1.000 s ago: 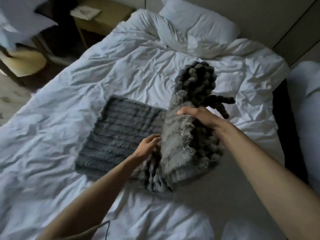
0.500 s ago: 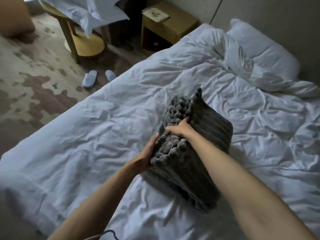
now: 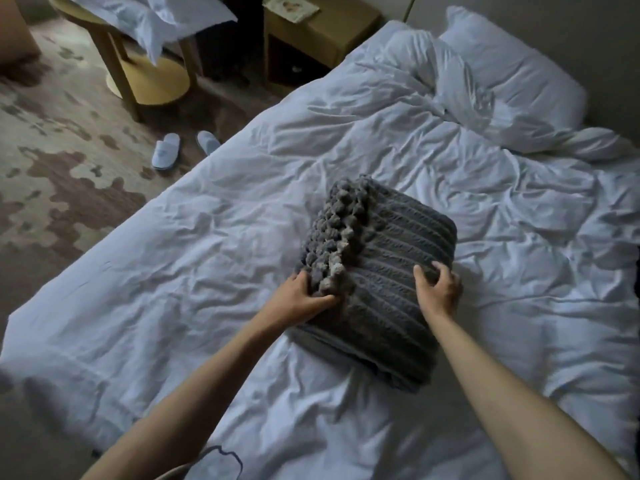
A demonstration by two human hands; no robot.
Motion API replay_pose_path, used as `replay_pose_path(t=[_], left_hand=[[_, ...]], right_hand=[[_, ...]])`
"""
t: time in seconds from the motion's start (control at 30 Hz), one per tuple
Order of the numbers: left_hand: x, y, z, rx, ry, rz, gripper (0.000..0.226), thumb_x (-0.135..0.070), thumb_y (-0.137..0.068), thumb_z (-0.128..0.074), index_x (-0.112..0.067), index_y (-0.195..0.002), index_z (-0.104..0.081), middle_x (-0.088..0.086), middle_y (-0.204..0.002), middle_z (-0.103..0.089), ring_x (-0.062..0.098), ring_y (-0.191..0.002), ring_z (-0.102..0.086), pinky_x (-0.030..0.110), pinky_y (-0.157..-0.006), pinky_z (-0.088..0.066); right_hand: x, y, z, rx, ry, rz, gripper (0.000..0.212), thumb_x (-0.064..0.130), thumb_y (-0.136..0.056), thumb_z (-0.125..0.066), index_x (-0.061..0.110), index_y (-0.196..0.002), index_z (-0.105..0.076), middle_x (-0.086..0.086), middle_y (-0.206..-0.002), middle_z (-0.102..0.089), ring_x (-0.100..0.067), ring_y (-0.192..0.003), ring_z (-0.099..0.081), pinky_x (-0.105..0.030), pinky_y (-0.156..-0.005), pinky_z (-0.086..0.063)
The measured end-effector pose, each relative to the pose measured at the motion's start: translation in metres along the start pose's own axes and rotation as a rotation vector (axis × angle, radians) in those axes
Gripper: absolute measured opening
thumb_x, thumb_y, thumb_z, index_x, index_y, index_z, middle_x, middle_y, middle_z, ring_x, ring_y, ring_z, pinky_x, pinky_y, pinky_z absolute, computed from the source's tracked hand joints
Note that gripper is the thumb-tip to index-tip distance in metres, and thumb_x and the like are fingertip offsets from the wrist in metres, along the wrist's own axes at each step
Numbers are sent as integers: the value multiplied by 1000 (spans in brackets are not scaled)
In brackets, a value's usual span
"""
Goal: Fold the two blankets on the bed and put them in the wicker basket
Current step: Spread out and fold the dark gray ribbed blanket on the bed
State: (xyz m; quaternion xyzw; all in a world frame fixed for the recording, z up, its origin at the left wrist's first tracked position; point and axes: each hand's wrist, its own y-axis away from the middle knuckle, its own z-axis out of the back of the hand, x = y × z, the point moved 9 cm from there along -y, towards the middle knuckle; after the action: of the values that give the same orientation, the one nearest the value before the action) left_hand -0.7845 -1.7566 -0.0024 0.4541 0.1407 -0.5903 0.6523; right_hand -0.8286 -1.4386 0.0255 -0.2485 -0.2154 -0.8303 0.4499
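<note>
Clasping a folded grey bundle from both sides, we lean over the bed [image 3: 194,278], where the two blankets sit stacked at mid-mattress and appear to rest on the white cover. The ribbed blanket [image 3: 394,265] wraps the outside, and the bobbled blanket [image 3: 329,233] shows along its left edge.

Our left hand [image 3: 304,301] has its grip closed into the bobbles on the bundle's left side, with the thumb lying along the near fold. Our right hand [image 3: 439,289] curls its fingers over the right edge of the ribbed blanket, thumb on top. Neither grip is spread wide; each is closed on cloth.

The bundle's long axis runs away from us toward the pillow [image 3: 512,71], its far end leaning slightly left. Our hands flank the two long sides, about level with each other, and both sit on the near half. By our reading, most of the bundle lies beyond the grips, so the far end may sag or unfold on a lift unless the hands slide under it.

No wicker basket is in view, so we cannot tell which way the carry must go. A pair of slippers [image 3: 166,150] lies on the floor to the left.
</note>
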Motion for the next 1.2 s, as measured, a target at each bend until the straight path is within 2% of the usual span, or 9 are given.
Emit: replay_pose_path(t=[0.17,0.27,0.4,0.6,0.67,0.77,0.9,1.03,1.2], left_hand=[[43,3,-1,-212,-113,54,33,-26,-88,-60,-8,-114,-52,18,-112,-60,32,-101,-56,32,-74,-35],[77,6,-24,-228,165,277,63,-42,-83,-64,-6,-130,-42,19,-126,-48,33,-115,-48,34,-94,-40],[110,29,-84,-33,777,661,71,-67,-77,-58,-21,-128,-40,11,-122,-55,27,-96,-60,43,-75,-52],[93,5,-69,-199,884,513,47,-49,-88,-56,-16,-121,-51,19,-111,-60,33,-85,-62,49,-76,-56],[85,3,-60,-187,827,468,43,-47,-89,-56,-15,-118,-54,19,-108,-61,33,-84,-64,48,-71,-57],[73,13,-44,-238,755,420,38,-44,-90,-58,-18,-117,-56,16,-110,-61,35,-96,-63,52,-76,-58],[50,54,-50,-164,668,369,20,-38,-91,-59,-19,-94,-58,9,-83,-59,27,-67,-60,34,-41,-55],[17,98,-75,-77,523,257,28,-38,-92,-57,-18,-73,-53,9,-77,-53,21,-63,-53,29,-49,-51],[-16,178,-108,32,729,118,33,-42,-85,-67,-22,-105,-51,6,-90,-58,21,-75,-57,31,-61,-53]], right_hand=[[-91,32,-29,215,-489,-305,69,56,-77,-70,19,-133,-54,-7,-135,-57,-25,-123,-54,-39,-105,-43],[-118,52,-58,385,-748,-359,66,59,-75,-66,24,-130,-58,-1,-127,-64,-20,-118,-59,-39,-103,-45],[-148,72,-78,547,-752,-508,44,48,-85,-61,17,-116,-67,-12,-112,-71,-26,-99,-69,-38,-89,-53],[-154,71,-54,283,-703,-510,16,30,-81,-72,15,-84,-67,-8,-89,-69,-18,-75,-64,-25,-64,-50],[-153,84,-43,248,-758,-509,11,24,-82,-71,17,-80,-64,-10,-91,-69,-21,-84,-63,-29,-72,-52],[-156,122,-20,198,-788,-498,21,20,-83,-71,9,-100,-69,-18,-107,-70,-21,-90,-63,-37,-82,-52],[-181,205,13,91,-825,-561,26,20,-84,-70,6,-106,-68,-17,-111,-69,-21,-92,-65,-38,-83,-53],[-221,296,41,-55,-868,-693,48,26,-86,-70,8,-129,-57,-13,-129,-61,-28,-116,-60,-46,-100,-48],[-251,411,49,-255,-960,-748,53,25,-89,-66,7,-136,-50,-12,-137,-53,-28,-123,-52,-43,-105,-43]])
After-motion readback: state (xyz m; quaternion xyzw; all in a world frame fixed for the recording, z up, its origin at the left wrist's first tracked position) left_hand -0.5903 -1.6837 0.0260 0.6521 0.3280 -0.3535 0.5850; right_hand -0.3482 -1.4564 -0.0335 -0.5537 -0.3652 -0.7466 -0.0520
